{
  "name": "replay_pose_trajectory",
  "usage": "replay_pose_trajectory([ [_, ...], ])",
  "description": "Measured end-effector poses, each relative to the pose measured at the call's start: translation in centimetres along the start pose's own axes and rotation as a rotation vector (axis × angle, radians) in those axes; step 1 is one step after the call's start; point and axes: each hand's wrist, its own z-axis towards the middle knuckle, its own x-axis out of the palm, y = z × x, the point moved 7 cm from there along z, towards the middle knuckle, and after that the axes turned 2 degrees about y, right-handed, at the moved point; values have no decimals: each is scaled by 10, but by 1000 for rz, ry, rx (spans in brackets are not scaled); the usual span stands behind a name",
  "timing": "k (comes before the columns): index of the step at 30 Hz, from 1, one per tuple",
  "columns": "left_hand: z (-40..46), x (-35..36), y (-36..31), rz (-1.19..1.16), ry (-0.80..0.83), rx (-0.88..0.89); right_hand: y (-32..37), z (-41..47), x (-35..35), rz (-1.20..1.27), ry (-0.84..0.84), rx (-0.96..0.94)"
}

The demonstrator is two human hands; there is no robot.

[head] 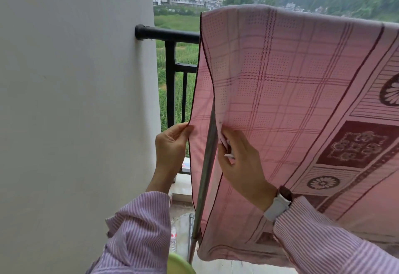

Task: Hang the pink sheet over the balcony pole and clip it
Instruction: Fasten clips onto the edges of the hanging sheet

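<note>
Pink sheet [291,92] already draped over the pole, hanging down in front of the black railing [170,34]. Left hand [170,144] pinches the sheet's outer edge; right hand [239,161] pinches the inner layer, with something small and pale in its fingers, possibly a clip. Sheet looks light, soft, floppy; likely best gripped at the hemmed edges. A metal rod [205,166] runs between the hands.
</note>
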Motion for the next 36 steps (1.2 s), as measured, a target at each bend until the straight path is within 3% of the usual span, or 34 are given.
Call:
replay_pose_trajectory([
  [4, 0, -3, 12, -89, -16, -89, 5, 5, 16, -176, 114, -48],
  [9, -3, 16, 9, -58, 174, -117, -7, 2, 21, -297, 236, 13],
  [17, -15, 34, -10, 43, 158, 92, -26, -6, 10, -51, 235, 19],
  [29, -16, 21, -15, 156, -96, 80, -36, -15, 2, 190, 357, 41],
  [36, -17, 5, -20, 191, -96, 105, -33, 2, -8, 296, 512, 63],
])
